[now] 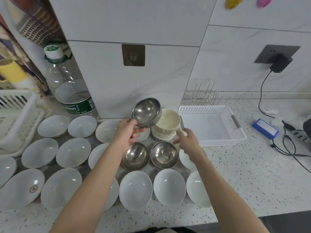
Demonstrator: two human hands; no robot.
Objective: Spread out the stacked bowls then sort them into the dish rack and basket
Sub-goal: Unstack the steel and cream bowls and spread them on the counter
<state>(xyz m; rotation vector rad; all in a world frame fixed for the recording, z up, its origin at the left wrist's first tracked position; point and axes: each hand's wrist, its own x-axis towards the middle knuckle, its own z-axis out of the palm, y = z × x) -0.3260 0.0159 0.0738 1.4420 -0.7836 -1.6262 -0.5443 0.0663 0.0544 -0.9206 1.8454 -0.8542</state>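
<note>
While the left hand (128, 132) fingers grip a steel bowl (146, 112), the right hand (186, 140) fingers hang relaxed, empty

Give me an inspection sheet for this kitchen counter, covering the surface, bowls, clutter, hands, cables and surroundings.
Surface: speckled counter, mostly covered by bowls on the left.
Job's things: white bowls spread singly; two steel bowls on the counter; cream bowl stack still stacked; white basket holds no bowls; dish rack at the left edge.
Clutter: large plastic bottle, blue box.
Hands: left hand holds a lifted steel bowl; right hand open beside the cream stack.
Cables: black cable from the plugged charger, more cables lying at the right.
Surroundings: white tiled wall, wire rack behind the basket.
</note>
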